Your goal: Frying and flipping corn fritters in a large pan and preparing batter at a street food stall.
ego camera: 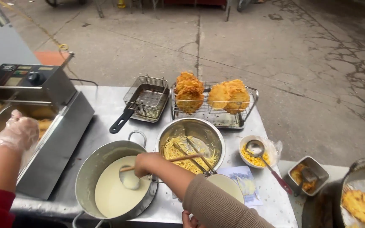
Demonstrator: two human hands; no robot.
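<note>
Half-sunk in batter just left of the fingers, the ladle [129, 179] sits in the pot [87, 173]. Right hand [145, 164] fingers are wrapped round its handle; I'd lift slow and level. Gloved left hand [18, 133] fingers are loosely curled, holding nothing, over the fryer [60, 139].

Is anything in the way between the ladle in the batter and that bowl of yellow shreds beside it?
Nothing visible between them. The right hand grips the ladle, dipped in the batter pot; the steel bowl stands right beside the pot. Only tongs lie inside it, across the shreds.
</note>
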